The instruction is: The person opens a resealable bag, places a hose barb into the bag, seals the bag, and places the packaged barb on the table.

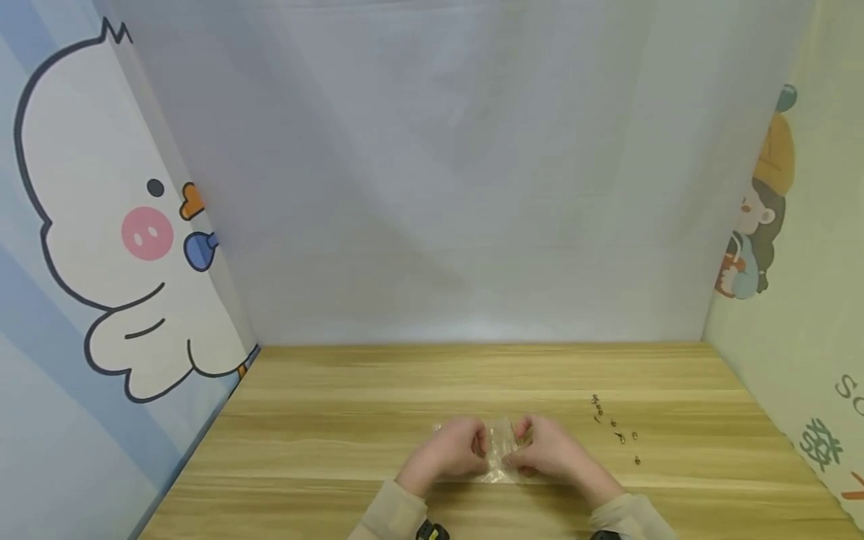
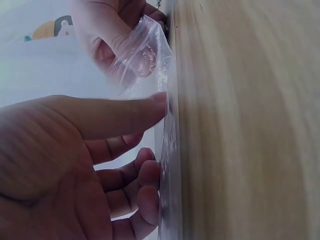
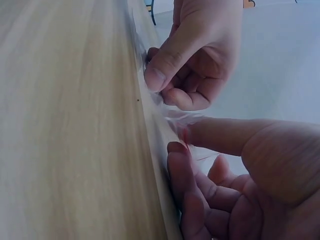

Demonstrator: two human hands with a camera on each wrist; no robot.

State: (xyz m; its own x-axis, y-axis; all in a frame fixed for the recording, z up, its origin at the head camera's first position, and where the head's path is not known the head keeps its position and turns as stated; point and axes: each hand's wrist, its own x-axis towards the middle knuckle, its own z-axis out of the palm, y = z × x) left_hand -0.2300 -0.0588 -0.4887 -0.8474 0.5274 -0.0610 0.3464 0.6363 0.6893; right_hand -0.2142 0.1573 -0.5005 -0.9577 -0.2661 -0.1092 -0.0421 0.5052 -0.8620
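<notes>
A clear plastic bag (image 1: 498, 448) lies flat near the front of the wooden table, between the two hands. My left hand (image 1: 457, 448) pinches its left part with thumb and curled fingers, low against the tabletop. On the other side, my right hand (image 1: 550, 450) grips the bag between thumb and forefinger. The left wrist view shows the film (image 2: 161, 55) bunched up and raised at the right hand's thumb. A thin red line on the bag (image 3: 186, 139) shows by the right thumb in the right wrist view. Whether anything is inside cannot be made out.
Several small dark metal pieces (image 1: 621, 437) lie scattered on the wooden table (image 1: 351, 397), to the right of the right hand; their kind is too small to tell. A white backdrop (image 1: 472, 187) rises behind the table, with printed panels at both sides.
</notes>
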